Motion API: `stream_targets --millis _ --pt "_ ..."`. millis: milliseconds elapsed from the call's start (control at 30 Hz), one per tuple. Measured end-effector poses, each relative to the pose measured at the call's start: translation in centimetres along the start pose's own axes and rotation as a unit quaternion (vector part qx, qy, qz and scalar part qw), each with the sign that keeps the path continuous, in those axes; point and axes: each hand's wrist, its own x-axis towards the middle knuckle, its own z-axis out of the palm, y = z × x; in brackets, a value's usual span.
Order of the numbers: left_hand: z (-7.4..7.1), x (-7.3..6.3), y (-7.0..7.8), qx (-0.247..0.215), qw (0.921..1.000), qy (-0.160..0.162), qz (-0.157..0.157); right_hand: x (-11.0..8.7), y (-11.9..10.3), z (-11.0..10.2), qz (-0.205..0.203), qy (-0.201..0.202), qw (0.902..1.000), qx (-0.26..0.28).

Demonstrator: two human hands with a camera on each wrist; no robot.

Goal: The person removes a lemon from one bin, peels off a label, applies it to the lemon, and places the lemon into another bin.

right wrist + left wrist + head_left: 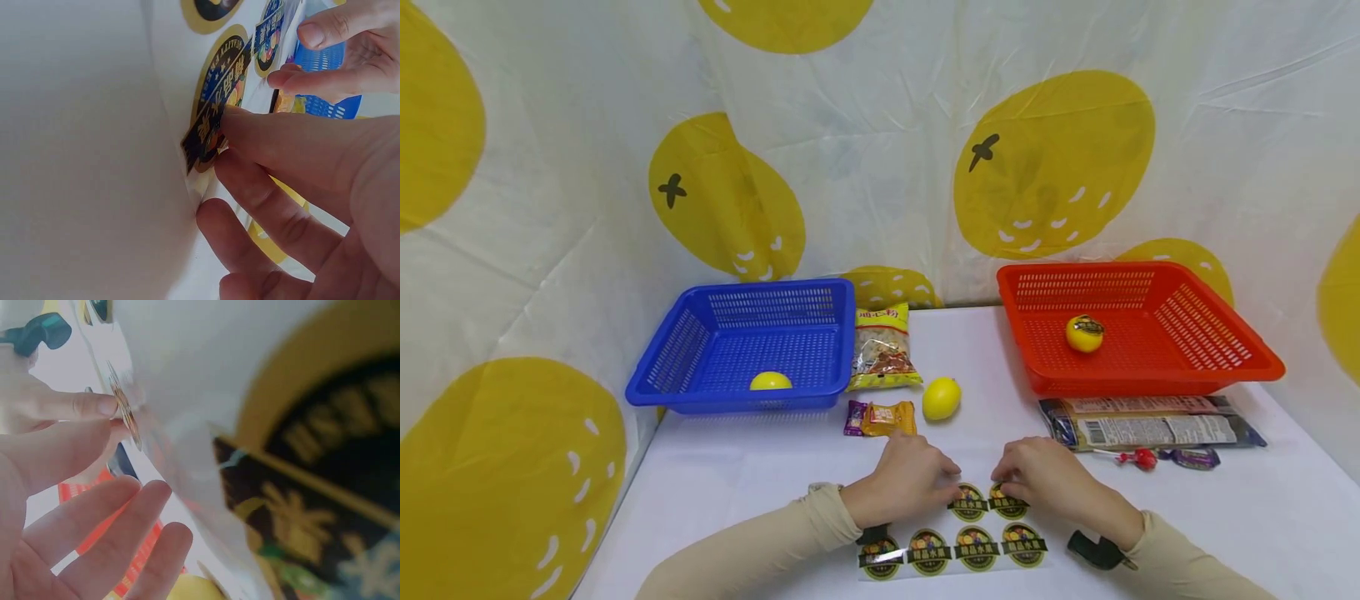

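A clear sheet of round black-and-gold fruit stickers (976, 548) lies on the white table before me. At its upper right corner my right hand (1048, 479) pinches the edge of a sticker (215, 100) between thumb and forefinger. Seen edge-on in the left wrist view, that sticker stands partly raised. My left hand (902, 479) hovers at the sheet's upper left, its fingers (119, 550) loosely extended and holding nothing. Just beyond the hands sits a yellow lemon (942, 398).
A blue basket (655, 379) at left contains a lemon (771, 381); a red basket (1240, 367) at right contains a stickered lemon (1078, 335). Between them lie a snack bag (880, 346) and wrapped sweets (887, 418). Flat packets (1150, 423) and a lollipop (1142, 458) lie before the red basket.
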Motion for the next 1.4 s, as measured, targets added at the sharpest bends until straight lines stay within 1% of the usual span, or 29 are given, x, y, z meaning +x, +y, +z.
stream_targets --millis 233,400,467,533,667,800,900,1100,1233,1400 --pt "0.2 0.5 0.4 -0.003 1.0000 -0.009 -0.002 0.0 -0.4 0.0 0.013 -0.008 0.9999 0.001" --pt "0.6 0.6 0.5 -0.002 1.0000 -0.005 -0.008 0.1 -0.8 -0.1 0.030 -0.039 0.9988 -0.003" --pt "0.6 0.6 0.5 0.001 0.9999 -0.003 -0.011 0.0 -0.9 -0.1 0.032 -0.045 0.9985 -0.002" --pt "0.5 0.6 0.5 0.006 0.9999 -0.003 -0.014 0.0 -1.0 -0.1 0.027 -0.040 0.9989 -0.005" --pt "0.5 0.5 0.6 0.009 0.9998 0.000 -0.018 -0.1 -0.9 0.2 0.015 -0.014 0.9998 0.000" --pt "0.5 0.5 0.6 0.009 0.9998 0.007 -0.013 -0.1 -0.9 0.3 -0.001 0.010 0.9999 -0.004" --pt "0.5 0.6 0.6 0.005 0.9999 0.008 -0.007 0.0 -0.8 0.4 -0.012 0.021 0.9996 -0.012" --pt "0.4 0.7 0.6 -0.023 0.9997 0.000 0.004 0.0 -1.0 0.4 -0.007 0.023 0.9994 -0.023" --pt "0.3 0.5 0.6 -0.028 0.9994 0.015 0.013 0.0 -1.1 0.4 0.002 0.019 0.9996 -0.019" --pt "0.4 0.4 0.8 -0.010 0.9991 0.036 0.022 0.0 -0.9 0.4 0.010 0.012 0.9997 -0.016"
